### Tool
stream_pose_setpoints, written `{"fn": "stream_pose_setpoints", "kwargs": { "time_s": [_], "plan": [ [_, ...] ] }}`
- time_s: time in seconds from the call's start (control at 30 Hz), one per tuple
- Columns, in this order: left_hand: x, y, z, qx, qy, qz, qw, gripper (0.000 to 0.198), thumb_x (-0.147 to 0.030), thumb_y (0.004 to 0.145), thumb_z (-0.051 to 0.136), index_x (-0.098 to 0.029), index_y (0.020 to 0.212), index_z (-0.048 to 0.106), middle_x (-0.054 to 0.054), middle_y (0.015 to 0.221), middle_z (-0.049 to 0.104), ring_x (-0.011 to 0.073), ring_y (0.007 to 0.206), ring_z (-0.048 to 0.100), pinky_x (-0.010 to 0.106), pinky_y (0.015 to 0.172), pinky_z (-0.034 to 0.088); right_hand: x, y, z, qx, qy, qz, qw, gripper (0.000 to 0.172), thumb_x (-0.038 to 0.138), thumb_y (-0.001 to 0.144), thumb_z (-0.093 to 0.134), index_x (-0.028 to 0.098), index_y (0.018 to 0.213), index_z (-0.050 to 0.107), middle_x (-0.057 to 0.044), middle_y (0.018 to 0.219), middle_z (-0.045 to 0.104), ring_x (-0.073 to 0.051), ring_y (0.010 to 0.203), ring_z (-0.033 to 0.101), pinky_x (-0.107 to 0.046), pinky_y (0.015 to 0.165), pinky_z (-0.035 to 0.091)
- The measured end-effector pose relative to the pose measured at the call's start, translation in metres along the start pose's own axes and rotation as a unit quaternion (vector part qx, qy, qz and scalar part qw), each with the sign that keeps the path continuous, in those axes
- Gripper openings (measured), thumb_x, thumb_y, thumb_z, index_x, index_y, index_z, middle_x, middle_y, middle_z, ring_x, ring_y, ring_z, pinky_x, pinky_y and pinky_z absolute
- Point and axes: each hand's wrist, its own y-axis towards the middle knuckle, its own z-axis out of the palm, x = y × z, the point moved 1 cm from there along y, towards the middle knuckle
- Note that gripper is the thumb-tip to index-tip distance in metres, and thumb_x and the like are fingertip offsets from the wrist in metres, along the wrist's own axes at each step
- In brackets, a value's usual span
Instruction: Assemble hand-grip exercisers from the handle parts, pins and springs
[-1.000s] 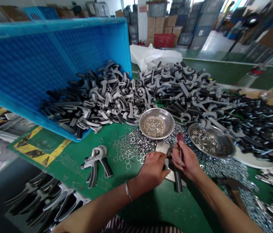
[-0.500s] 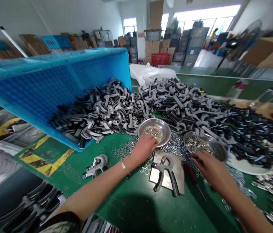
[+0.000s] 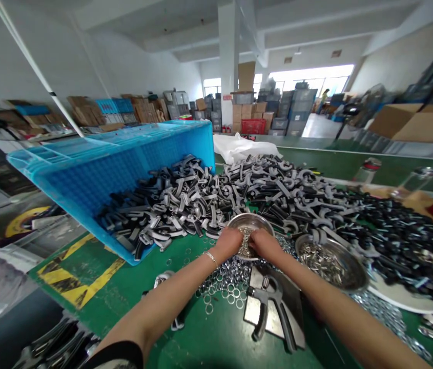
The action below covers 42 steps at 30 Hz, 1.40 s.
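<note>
Both my hands meet over a round metal bowl (image 3: pixel 256 219) that holds small shiny metal parts (image 3: pixel 246 246). My left hand (image 3: pixel 229 243), at the bowl's left side, has its fingers curled down into the parts. Opposite it, my right hand (image 3: pixel 265 245) reaches in with fingers bent together. What the fingertips hold is hidden. In front of the bowl, a grey hand tool with two black grips (image 3: pixel 286 320) lies on a flat metal plate (image 3: pixel 252 308). Loose metal rings (image 3: pixel 235 293) are scattered beside the plate. Another grey tool (image 3: pixel 163 277) is partly behind my left forearm.
A second metal bowl (image 3: pixel 356 274) of silvery pins stands to the right. A tipped blue crate (image 3: pixel 66 179) spills grey and black handle parts (image 3: pixel 197 197) across the table. Black parts (image 3: pixel 404 236) are heaped at right, and a cardboard box (image 3: pixel 408 123) stands beyond.
My right hand has moved left from beside the second bowl into the first bowl, alongside my left hand. The head view has tilted up, so things sit lower.
</note>
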Motion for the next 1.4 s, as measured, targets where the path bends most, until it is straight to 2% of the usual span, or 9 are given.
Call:
{"fn": "stream_pose_setpoints", "kwargs": {
  "time_s": [0.23,0.37,0.5,0.63,0.73,0.9,1.1,1.23,1.4],
  "plan": [
    [0.007,0.011,0.004,-0.035,-0.079,-0.036,0.996,0.015,-0.017,0.089,0.056,-0.015,0.088,0.071,0.011,0.092,0.074,0.0236,0.091,0.068,0.034,0.085,0.049,0.004,0.004,0.001,0.005,0.02,0.006,1.0,0.026,0.033,0.095,0.062,0.017,0.115,0.064,-0.008,0.12,0.065,-0.023,0.107,0.063,-0.045,0.091,0.054],
    [0.007,0.004,0.0,-0.055,-0.122,-0.048,0.99,0.014,-0.017,0.091,0.056,-0.013,0.091,0.069,0.012,0.096,0.072,0.0242,0.095,0.065,0.035,0.088,0.047,0.004,0.005,0.004,0.009,0.033,0.034,0.999,0.028,0.035,0.096,0.061,0.018,0.118,0.063,-0.008,0.122,0.064,-0.022,0.106,0.064,-0.045,0.09,0.054],
    [-0.018,-0.036,-0.008,-0.077,-0.163,-0.046,0.982,0.017,-0.022,0.098,0.05,-0.014,0.101,0.064,0.01,0.102,0.069,0.0221,0.1,0.062,0.035,0.092,0.045,0.004,0.004,0.005,0.008,0.053,0.044,0.998,0.026,0.033,0.097,0.059,0.017,0.117,0.063,-0.008,0.12,0.065,-0.023,0.11,0.062,-0.046,0.093,0.052],
    [-0.064,-0.086,-0.004,-0.026,-0.239,0.038,0.97,0.017,-0.027,0.099,0.051,-0.018,0.097,0.064,0.005,0.098,0.067,0.0194,0.095,0.06,0.032,0.089,0.045,0.005,0.004,0.004,0.015,0.089,0.009,0.996,0.018,0.028,0.096,0.06,0.019,0.109,0.066,-0.006,0.119,0.066,-0.024,0.116,0.059,-0.044,0.096,0.05],
    [-0.088,-0.101,0.008,0.0,-0.206,0.058,0.977,0.019,-0.029,0.099,0.051,-0.018,0.097,0.066,0.006,0.1,0.066,0.0212,0.098,0.058,0.035,0.092,0.042,0.005,0.004,0.006,0.012,0.112,0.021,0.993,0.023,0.032,0.096,0.061,0.017,0.113,0.065,-0.007,0.121,0.065,-0.024,0.111,0.061,-0.046,0.094,0.051],
    [-0.101,-0.1,0.026,-0.027,-0.113,0.058,0.991,0.02,-0.029,0.099,0.05,-0.016,0.095,0.065,0.007,0.096,0.063,0.0238,0.095,0.055,0.041,0.091,0.041,0.005,0.003,0.01,-0.022,0.176,0.057,0.983,0.031,0.035,0.096,0.061,0.017,0.121,0.061,-0.009,0.124,0.063,-0.023,0.107,0.063,-0.046,0.092,0.053],
    [-0.109,-0.103,0.04,-0.071,-0.038,0.105,0.991,0.021,-0.024,0.1,0.046,-0.016,0.093,0.064,0.008,0.092,0.061,0.0246,0.09,0.054,0.042,0.086,0.043,0.002,0.008,-0.001,-0.084,0.325,0.061,0.94,0.014,0.024,0.095,0.06,0.014,0.104,0.063,-0.004,0.099,0.069,-0.018,0.091,0.067,-0.037,0.084,0.055],
    [-0.11,-0.106,0.045,-0.08,-0.025,0.095,0.992,0.022,-0.024,0.1,0.045,-0.015,0.092,0.064,0.008,0.091,0.06,0.0252,0.09,0.053,0.042,0.085,0.043,0.003,-0.02,-0.011,-0.11,0.429,0.066,0.894,0.013,0.024,0.096,0.051,0.016,0.102,0.057,-0.001,0.087,0.069,-0.014,0.073,0.068,-0.028,0.07,0.055],
    [-0.103,-0.114,0.039,-0.053,-0.025,0.148,0.987,0.022,-0.016,0.099,0.045,-0.017,0.111,0.062,0.008,0.101,0.06,0.0239,0.095,0.052,0.04,0.089,0.043,0.001,-0.108,-0.007,-0.124,0.481,0.104,0.861,0.021,0.037,0.096,0.046,0.019,0.095,0.058,0.0,0.078,0.068,-0.016,0.068,0.067,-0.028,0.065,0.054]
  ]
}}
